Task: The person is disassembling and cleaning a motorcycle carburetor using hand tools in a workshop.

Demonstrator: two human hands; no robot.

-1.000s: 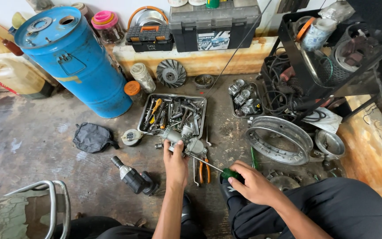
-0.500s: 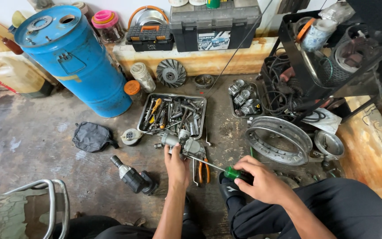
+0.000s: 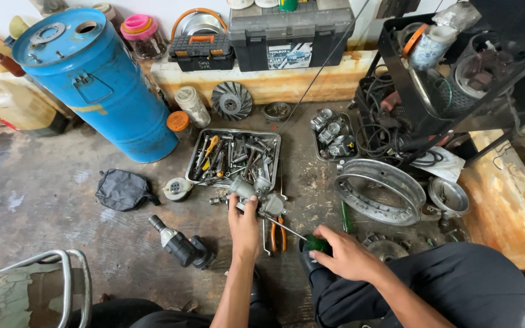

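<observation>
My left hand [image 3: 243,226] grips a small grey metal engine part [image 3: 256,195] on the concrete floor, just below a metal tool tray [image 3: 197,153]. My right hand [image 3: 343,255] holds a green-handled screwdriver [image 3: 316,243]; its thin shaft runs up and left, and the tip meets the metal part. Orange-handled pliers [image 3: 276,235] lie on the floor between my hands. My dark-trousered knees frame the bottom of the view.
A blue drum [image 3: 101,91] stands upper left, a black pouch [image 3: 123,189] and a dark power tool [image 3: 180,245] left of my arm. A wheel rim [image 3: 379,191] and a metal bowl [image 3: 448,195] lie right. Toolboxes [image 3: 293,36] sit on the far ledge, a black rack [image 3: 432,79] upper right.
My right hand with the screwdriver has shifted slightly; the shaft now points more steeply into the metal part. My left hand has stayed on the part.
</observation>
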